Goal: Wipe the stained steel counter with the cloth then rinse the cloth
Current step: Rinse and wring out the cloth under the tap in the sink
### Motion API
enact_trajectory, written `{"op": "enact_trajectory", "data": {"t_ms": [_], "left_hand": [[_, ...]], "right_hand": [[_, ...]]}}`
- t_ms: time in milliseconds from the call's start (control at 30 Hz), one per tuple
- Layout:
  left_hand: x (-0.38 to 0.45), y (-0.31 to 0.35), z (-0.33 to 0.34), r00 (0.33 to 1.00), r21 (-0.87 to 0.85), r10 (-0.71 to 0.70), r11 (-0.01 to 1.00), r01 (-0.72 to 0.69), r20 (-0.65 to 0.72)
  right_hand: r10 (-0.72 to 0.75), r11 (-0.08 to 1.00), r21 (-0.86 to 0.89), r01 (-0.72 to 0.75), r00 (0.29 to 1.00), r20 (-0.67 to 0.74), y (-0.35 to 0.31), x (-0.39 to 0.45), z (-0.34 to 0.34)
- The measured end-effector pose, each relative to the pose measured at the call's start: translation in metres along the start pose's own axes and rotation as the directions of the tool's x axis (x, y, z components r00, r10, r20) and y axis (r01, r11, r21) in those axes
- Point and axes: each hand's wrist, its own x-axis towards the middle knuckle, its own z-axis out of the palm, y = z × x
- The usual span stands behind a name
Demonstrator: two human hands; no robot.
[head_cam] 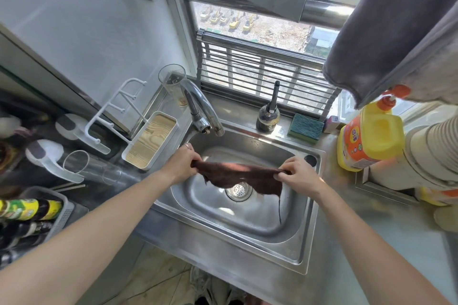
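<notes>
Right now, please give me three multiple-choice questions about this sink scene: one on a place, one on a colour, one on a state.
1. Where is the cloth?
A. Over the sink
B. On the windowsill
C. In the grey basket

2. What colour is the cloth?
A. Yellow
B. Dark brown
C. White

3. How is the cloth held?
A. By the left hand only
B. Lying loose
C. Stretched between the left hand and the right hand

Answers: 1 A, it hangs above the drain. 2 B, plainly dark brown. 3 C, each hand pinches one end.
</notes>
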Motion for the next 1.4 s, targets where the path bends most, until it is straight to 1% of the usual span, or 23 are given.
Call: {"op": "enact_trajectory", "data": {"t_ms": [67,100,133,200,267,300,367,400,433,500,600,667,767,833,900,1000,1067,1167,1200,1233,1300,1333,1400], "left_hand": [[-0.003,-0.002,-0.006,1.000,-0.105,0.001,0.994,0.000,0.012],[-0.005,-0.002,-0.009,0.999,-0.264,-0.026,0.964,0.035,0.037],[-0.007,-0.002,-0.010,0.995,-0.461,-0.063,0.882,0.093,0.080],[-0.010,0.001,-0.012,0.978,-0.747,-0.125,0.632,0.208,0.167],[-0.012,0.004,-0.010,0.958,-0.878,-0.169,0.386,0.282,0.233],[-0.013,0.006,-0.008,0.949,-0.902,-0.190,0.308,0.301,0.252],[-0.013,0.009,0.001,0.932,-0.919,-0.257,0.234,0.318,0.258],[-0.012,0.011,0.006,0.920,-0.922,-0.306,0.219,0.320,0.247],[-0.011,0.014,0.012,0.910,-0.919,-0.346,0.234,0.318,0.227],[-0.010,0.023,0.022,0.917,-0.870,-0.382,0.407,0.277,0.113],[-0.012,0.029,0.032,0.932,-0.600,-0.332,0.778,0.186,-0.142],[-0.013,0.028,0.038,0.927,-0.448,-0.288,0.880,0.157,-0.240],[-0.014,0.043,0.051,0.940,-0.334,-0.217,0.935,0.122,-0.264],[-0.014,0.063,0.062,0.940,-0.272,-0.114,0.962,0.024,-0.320],[-0.012,0.082,0.071,0.944,-0.352,-0.137,0.936,0.023,-0.302],[-0.004,0.099,0.084,0.948,-0.614,-0.315,0.757,0.221,-0.047],[0.000,0.106,0.086,0.947,-0.773,-0.294,0.568,0.282,0.129],[0.001,0.104,0.087,0.930,-0.882,-0.268,0.333,0.334,0.251],[0.001,0.101,0.088,0.913,-0.876,-0.321,0.327,0.355,0.250],[0.000,0.098,0.089,0.901,-0.846,-0.381,0.393,0.361,0.208],[-0.001,0.089,0.091,0.919,-0.701,-0.386,0.634,0.326,0.079],[-0.002,0.090,0.088,0.948,-0.603,-0.318,0.755,0.258,0.008],[-0.005,0.090,0.085,0.991,-0.432,-0.092,0.901,0.040,-0.101]], "right_hand": [[0.020,0.966,0.259,-0.016,1.000,-0.015,0.002,-0.005,-0.003],[0.028,0.899,0.437,-0.015,0.999,-0.023,0.002,-0.009,-0.005],[0.043,0.804,0.594,-0.016,0.999,-0.031,0.003,-0.012,-0.005],[0.079,0.629,0.777,-0.006,0.995,-0.057,0.008,-0.015,-0.003],[0.143,0.556,0.831,-0.004,0.986,-0.091,0.012,-0.014,0.002],[0.192,0.542,0.840,-0.008,0.975,-0.115,0.014,-0.011,0.006],[0.263,0.569,0.822,0.005,0.946,-0.187,0.013,-0.007,0.015],[0.272,0.635,0.772,0.018,0.931,-0.246,0.013,-0.005,0.019],[0.260,0.719,0.694,0.028,0.916,-0.306,0.012,-0.004,0.024],[0.248,0.834,0.551,0.023,0.876,-0.413,0.004,-0.005,0.031],[0.317,0.865,0.501,-0.008,0.783,-0.535,-0.013,-0.010,0.038],[0.380,0.861,0.506,-0.055,0.730,-0.568,-0.018,-0.009,0.045],[0.416,0.865,0.491,-0.108,0.702,-0.578,-0.029,-0.005,0.056],[0.368,0.885,0.456,-0.093,0.740,-0.563,-0.046,-0.005,0.067],[0.256,0.914,0.405,-0.020,0.804,-0.537,-0.062,-0.009,0.082],[0.047,0.940,0.327,0.099,0.910,-0.412,-0.074,-0.016,0.103],[-0.026,0.944,0.312,0.109,0.965,-0.259,-0.072,-0.021,0.112],[-0.155,0.930,0.315,0.189,0.980,-0.128,-0.061,-0.032,0.113],[-0.202,0.920,0.330,0.213,0.977,-0.067,-0.055,-0.034,0.111],[-0.227,0.907,0.365,0.208,0.974,0.010,-0.050,-0.035,0.109],[-0.155,0.844,0.531,0.069,0.980,0.121,-0.041,-0.036,0.100],[-0.076,0.795,0.607,0.007,0.993,0.087,-0.038,-0.034,0.096],[0.119,0.780,0.626,-0.006,0.983,-0.139,-0.026,-0.030,0.087]]}}
